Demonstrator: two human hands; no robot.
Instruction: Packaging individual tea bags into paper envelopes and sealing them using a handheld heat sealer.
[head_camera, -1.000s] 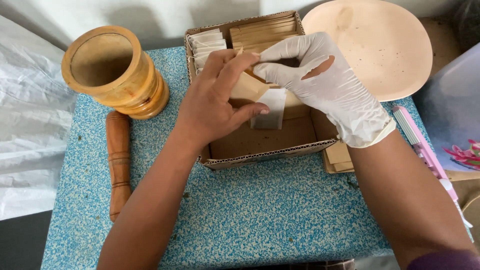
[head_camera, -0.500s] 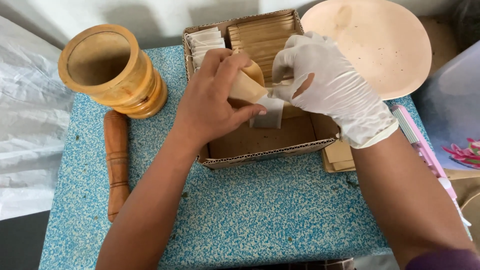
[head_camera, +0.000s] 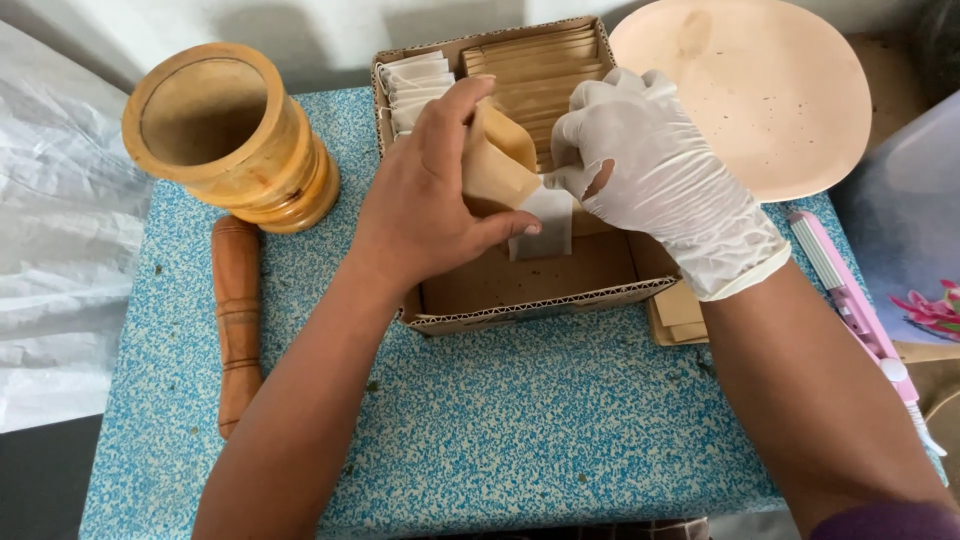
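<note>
Over a cardboard box (head_camera: 530, 300), the bare left hand (head_camera: 425, 205) holds open a tan paper envelope (head_camera: 495, 165) while the gloved right hand (head_camera: 655, 175) pinches a white tea bag (head_camera: 545, 220) at its mouth.

Bare blue-speckled table (head_camera: 520, 430) lies at 6 o'clock of the cardboard box (head_camera: 530, 300), between the two forearms, and gives open passage. At 9 o'clock the wooden pestle (head_camera: 236, 320) lies flat; at 10 o'clock the wooden mortar (head_camera: 225, 135) stands tall. At 2 o'clock the pale plate (head_camera: 770, 90) blocks, and at 3 o'clock the pink tool (head_camera: 850, 300) lines the table edge. Both hands crowd the box's middle.
</note>
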